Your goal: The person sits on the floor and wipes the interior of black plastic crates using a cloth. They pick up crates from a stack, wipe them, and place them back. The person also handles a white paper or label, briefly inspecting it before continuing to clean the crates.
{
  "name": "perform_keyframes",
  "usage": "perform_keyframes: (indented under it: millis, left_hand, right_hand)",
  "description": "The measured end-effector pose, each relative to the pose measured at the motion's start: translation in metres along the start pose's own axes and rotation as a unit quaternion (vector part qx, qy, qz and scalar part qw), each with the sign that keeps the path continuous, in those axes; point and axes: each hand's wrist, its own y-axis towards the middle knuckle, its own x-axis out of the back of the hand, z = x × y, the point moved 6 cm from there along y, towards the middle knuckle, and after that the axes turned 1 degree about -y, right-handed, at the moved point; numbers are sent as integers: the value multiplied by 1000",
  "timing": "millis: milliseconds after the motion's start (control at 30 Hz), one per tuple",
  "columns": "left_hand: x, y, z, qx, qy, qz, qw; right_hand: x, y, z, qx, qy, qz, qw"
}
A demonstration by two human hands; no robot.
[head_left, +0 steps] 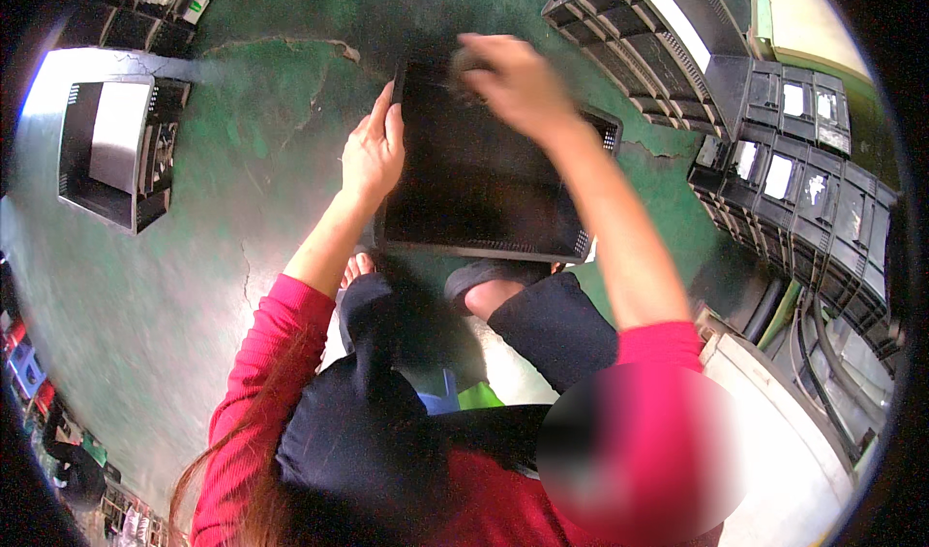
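A black plastic crate (474,250) lies on the floor in front of my feet, its dark inside facing up. My left hand (373,155) grips the crate's left wall, thumb and fingers closed over the rim. Over the far part of the crate is my right hand (518,84), smeared by motion. Its fingers are curled round a small dark wad (468,71); what kind of thing it is, I cannot make out. The crate's near right corner shows rows of small holes.
Another black crate (142,174) stands on the green floor (261,160) at the left. Stacked black crates with white labels (789,184) line the right side. More crates (126,29) are at the far left. A pale cabinet-like box (774,402) and dark hoses (823,353) are near my right arm.
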Motion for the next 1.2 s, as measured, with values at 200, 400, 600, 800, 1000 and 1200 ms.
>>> perform_keyframes:
  millis: [200, 400, 600, 800, 1000, 1200]
  left_hand:
    - [2, 1, -4, -37, -4, -17, 999]
    - [1, -1, -4, 11, 16, 6, 1000]
    - [2, 4, -8, -32, 16, -15, 999]
    - [2, 1, -7, -31, 25, -16, 999]
    - [2, 0, -7, -7, 25, -1, 1000]
    - [3, 3, -12, -33, 29, 3, 999]
  right_hand:
    - [-76, -17, 13, 186, -26, -114, 975]
    - [-4, -62, -48, -72, 73, -102, 990]
    - [77, -62, -21, -29, 44, -26, 998]
    - [111, -76, -45, -97, 252, -1, 963]
    - [-3, -35, -79, -194, -84, -221, 952]
    - [-77, 27, 17, 16, -116, -212, 970]
